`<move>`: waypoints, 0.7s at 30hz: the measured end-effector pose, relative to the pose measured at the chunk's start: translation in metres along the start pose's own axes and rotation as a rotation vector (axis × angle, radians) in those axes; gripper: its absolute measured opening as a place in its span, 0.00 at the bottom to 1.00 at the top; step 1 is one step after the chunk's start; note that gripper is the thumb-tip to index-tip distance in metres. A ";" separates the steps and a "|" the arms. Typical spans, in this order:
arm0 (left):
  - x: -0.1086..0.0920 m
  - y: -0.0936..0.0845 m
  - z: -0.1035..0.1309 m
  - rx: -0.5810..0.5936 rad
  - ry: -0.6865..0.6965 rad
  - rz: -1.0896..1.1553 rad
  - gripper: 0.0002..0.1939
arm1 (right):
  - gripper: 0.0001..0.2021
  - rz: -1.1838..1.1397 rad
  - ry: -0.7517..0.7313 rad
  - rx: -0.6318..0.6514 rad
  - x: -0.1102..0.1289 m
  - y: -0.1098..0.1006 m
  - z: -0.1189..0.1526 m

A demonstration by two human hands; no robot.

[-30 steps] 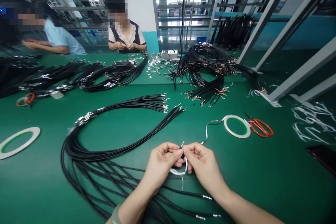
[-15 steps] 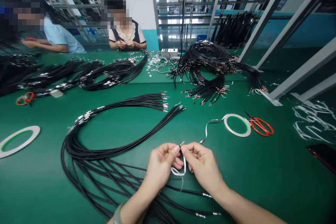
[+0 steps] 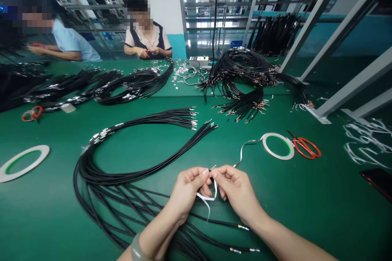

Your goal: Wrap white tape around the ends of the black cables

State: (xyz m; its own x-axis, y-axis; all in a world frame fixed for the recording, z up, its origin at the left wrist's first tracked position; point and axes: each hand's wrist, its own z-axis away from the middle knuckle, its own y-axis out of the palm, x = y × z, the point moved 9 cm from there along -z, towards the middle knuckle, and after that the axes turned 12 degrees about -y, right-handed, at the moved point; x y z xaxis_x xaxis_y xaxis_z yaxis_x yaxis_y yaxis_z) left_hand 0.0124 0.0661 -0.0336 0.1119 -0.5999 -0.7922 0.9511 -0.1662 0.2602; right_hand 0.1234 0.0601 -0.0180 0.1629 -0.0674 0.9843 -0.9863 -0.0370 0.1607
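Note:
My left hand (image 3: 188, 191) pinches a thin black cable near its bare metal tip (image 3: 212, 167), which pokes out above the fingertips. Right against it, my right hand (image 3: 237, 189) pinches a narrow tape strip at the cable end; the exact contact is hidden by the fingers. A loose white strip (image 3: 211, 198) dangles in a bend below both hands. From the right hand, a white and copper-coloured tape length (image 3: 241, 153) runs to a flat tape roll (image 3: 280, 157). Under my forearms lies a curved bundle of black cables (image 3: 122, 177), several with silvery wrapped ends.
Orange-handled scissors (image 3: 312, 144) touch the roll's right side. A second tape roll (image 3: 45, 156) lies far left, near other scissors (image 3: 39, 110). Cable heaps (image 3: 241, 63) and a small box (image 3: 199, 62) stand behind. Metal struts (image 3: 346, 79) and a phone (image 3: 376, 183) are right. Two co-workers sit opposite.
The loose white strip below my hands has swung slightly left. Both hands keep nearly the same pinch, and the whole view has shifted a little.

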 end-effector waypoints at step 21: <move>-0.001 0.004 0.003 0.050 -0.054 0.028 0.16 | 0.09 -0.008 -0.057 0.040 0.008 -0.001 -0.003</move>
State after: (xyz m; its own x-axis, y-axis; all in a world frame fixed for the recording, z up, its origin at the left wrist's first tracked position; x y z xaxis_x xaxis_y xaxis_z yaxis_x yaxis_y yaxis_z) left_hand 0.0150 0.0636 -0.0307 0.1210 -0.6457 -0.7539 0.9321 -0.1873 0.3100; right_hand 0.1251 0.0628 -0.0098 0.1734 -0.1236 0.9771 -0.9833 -0.0775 0.1647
